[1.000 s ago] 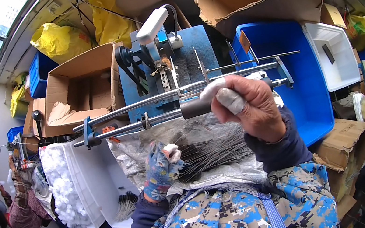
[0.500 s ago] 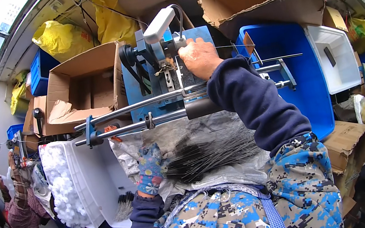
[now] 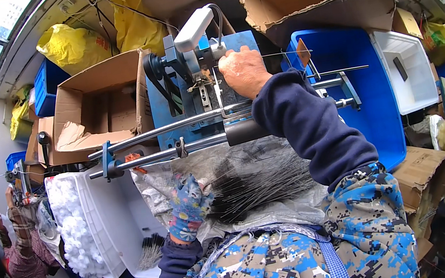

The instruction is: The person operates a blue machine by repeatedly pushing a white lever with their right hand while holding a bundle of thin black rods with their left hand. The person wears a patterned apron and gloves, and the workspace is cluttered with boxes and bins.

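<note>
My right hand [image 3: 245,72] is bare and closed, fingers curled down on the bed of a blue bench machine [image 3: 245,40]. What it grips is hidden beneath the fingers. A thin metal wire [image 3: 277,54] runs out to the right from beside the knuckles. My left hand [image 3: 188,207], in a blue flowered glove with a bare fingertip showing, is at the left end of a pile of thin wires [image 3: 258,188]. Its fingers look drawn together, but anything between them is too small to make out. The wires lie on a whitish sheet [image 3: 287,149] over my lap.
Two steel rails [image 3: 167,154] cross in front of the machine. Left are a cardboard box [image 3: 60,108] and a white bin [image 3: 110,225] near white tufts [image 3: 78,235]. A blue bin [image 3: 386,137] stands right. Other people [image 3: 28,257] work at both sides.
My left hand has shifted slightly right and turned, and the nearby wire ends are fanned out more. My right hand stays almost in place on the machine.
</note>
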The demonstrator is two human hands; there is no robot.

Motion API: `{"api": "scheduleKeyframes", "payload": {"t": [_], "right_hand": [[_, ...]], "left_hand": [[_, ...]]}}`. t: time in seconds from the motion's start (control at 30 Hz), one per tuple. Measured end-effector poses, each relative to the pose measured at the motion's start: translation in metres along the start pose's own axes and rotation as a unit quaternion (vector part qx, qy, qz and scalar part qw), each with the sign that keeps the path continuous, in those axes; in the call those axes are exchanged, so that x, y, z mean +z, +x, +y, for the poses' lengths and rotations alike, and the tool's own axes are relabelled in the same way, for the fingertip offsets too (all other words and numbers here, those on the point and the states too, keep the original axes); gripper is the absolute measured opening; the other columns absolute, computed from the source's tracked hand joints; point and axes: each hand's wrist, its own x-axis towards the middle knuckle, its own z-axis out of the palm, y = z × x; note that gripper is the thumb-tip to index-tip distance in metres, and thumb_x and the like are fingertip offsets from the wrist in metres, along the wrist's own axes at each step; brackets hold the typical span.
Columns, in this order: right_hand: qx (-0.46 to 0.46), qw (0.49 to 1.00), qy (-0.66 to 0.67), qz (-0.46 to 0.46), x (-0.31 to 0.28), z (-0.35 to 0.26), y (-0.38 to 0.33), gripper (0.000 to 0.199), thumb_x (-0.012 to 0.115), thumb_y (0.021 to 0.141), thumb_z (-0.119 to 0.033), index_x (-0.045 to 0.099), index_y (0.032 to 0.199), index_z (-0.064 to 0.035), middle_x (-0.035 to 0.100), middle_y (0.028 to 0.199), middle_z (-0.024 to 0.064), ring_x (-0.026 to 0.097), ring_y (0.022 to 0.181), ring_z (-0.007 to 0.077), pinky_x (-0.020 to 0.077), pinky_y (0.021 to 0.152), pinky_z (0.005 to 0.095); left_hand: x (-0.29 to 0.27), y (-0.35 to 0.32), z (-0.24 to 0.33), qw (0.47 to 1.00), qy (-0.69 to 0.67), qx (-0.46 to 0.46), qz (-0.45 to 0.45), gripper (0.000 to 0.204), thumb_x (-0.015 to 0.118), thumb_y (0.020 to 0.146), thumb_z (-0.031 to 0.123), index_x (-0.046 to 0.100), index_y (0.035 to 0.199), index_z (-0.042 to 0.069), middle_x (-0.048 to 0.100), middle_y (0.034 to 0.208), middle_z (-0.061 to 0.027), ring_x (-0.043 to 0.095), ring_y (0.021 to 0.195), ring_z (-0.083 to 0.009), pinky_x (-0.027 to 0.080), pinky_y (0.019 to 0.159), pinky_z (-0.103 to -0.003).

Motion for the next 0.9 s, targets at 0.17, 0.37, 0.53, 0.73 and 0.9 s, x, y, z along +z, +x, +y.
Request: {"api": "scheduleKeyframes", "payload": {"t": [0.17, 0.37, 0.53, 0.73, 0.9], "right_hand": [[-0.023, 0.999, 0.020, 0.012, 0.004, 0.004, 0.000, 0.014, 0.056, 0.073, -0.014, 0.064, 0.082, -0.0062, 0.062, 0.084, 0.0111, 0.060, 0.079, 0.0301, 0.0495, 0.066, 0.0388], [-0.018, 0.999, 0.025, 0.012, 0.007, 0.004, 0.000, 0.013, 0.055, 0.074, -0.014, 0.064, 0.081, -0.0063, 0.062, 0.084, 0.0115, 0.059, 0.080, 0.0307, 0.0489, 0.066, 0.0401], [-0.034, 0.997, 0.069, 0.018, 0.014, 0.009, 0.005, 0.014, 0.053, 0.076, -0.015, 0.063, 0.080, -0.0066, 0.062, 0.085, 0.0100, 0.058, 0.080, 0.0299, 0.0475, 0.068, 0.0403], [0.032, 0.994, 0.084, -0.067, 0.007, 0.007, 0.007, 0.022, 0.049, 0.080, -0.015, 0.064, 0.095, -0.0101, 0.060, 0.099, 0.0110, 0.051, 0.103, 0.0314, 0.0313, 0.090, 0.0533], [0.047, 0.998, 0.017, 0.042, 0.005, 0.015, -0.019, 0.042, 0.061, 0.077, -0.032, 0.058, 0.104, 0.0006, 0.045, 0.120, 0.0162, 0.042, 0.106, 0.0315, 0.0337, 0.083, 0.0468]], "left_hand": [[0.000, 0.001, 0.000, 1.000, -0.004, 0.011, 0.000, 0.030, 0.070, 0.063, 0.012, 0.064, 0.093, 0.010, 0.058, 0.078, -0.0114, 0.056, 0.072, -0.0326, 0.044, 0.065, -0.042], [0.005, -0.001, 0.002, 1.000, 0.001, 0.006, -0.003, 0.030, 0.070, 0.064, 0.013, 0.064, 0.093, 0.012, 0.057, 0.078, -0.0104, 0.057, 0.073, -0.0322, 0.043, 0.067, -0.043], [0.005, -0.001, 0.004, 1.000, -0.014, 0.000, -0.008, 0.031, 0.069, 0.065, 0.016, 0.063, 0.095, 0.012, 0.057, 0.077, -0.0098, 0.056, 0.072, -0.0315, 0.042, 0.070, -0.043], [0.012, -0.004, 0.006, 1.000, -0.024, 0.014, -0.002, 0.028, 0.068, 0.066, 0.015, 0.064, 0.093, 0.010, 0.054, 0.074, -0.0101, 0.055, 0.070, -0.0317, 0.041, 0.070, -0.044], [0.000, 0.004, 0.013, 0.999, -0.027, 0.022, 0.021, 0.026, 0.068, 0.064, 0.011, 0.063, 0.090, 0.009, 0.053, 0.073, -0.0114, 0.054, 0.069, -0.0326, 0.042, 0.067, -0.043]]}}
